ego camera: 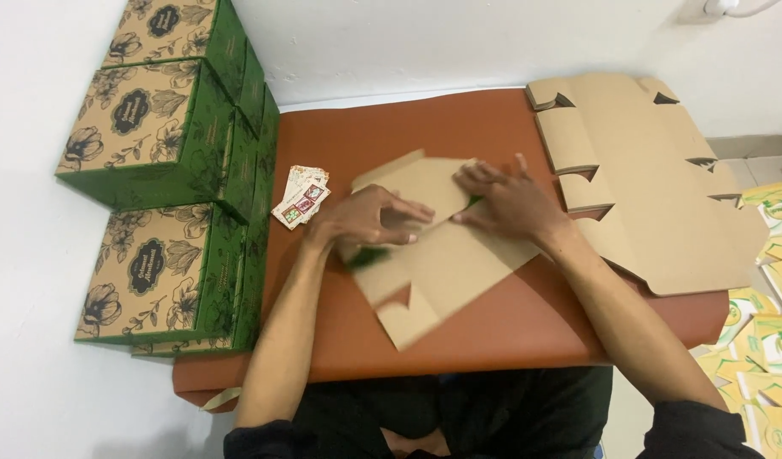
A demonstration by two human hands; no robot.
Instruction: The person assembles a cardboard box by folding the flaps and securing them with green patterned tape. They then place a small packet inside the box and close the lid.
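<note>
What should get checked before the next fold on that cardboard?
1. Both hands on the sheet: left hand and right hand press the flat cardboard. Ok.
2. Sheet fully on the mat: ok.
3. Stickers out of the way: ok, apart from the sheet.
4. Spare blanks within reach: ok, beside the right hand.
5. Finished boxes stacked steady: ok.
6. Crease lined up: cannot tell, hands cover it.

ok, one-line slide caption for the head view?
Both hands, left and right, press a flat cardboard box blank on a brown table beside stacked green boxes.
</note>
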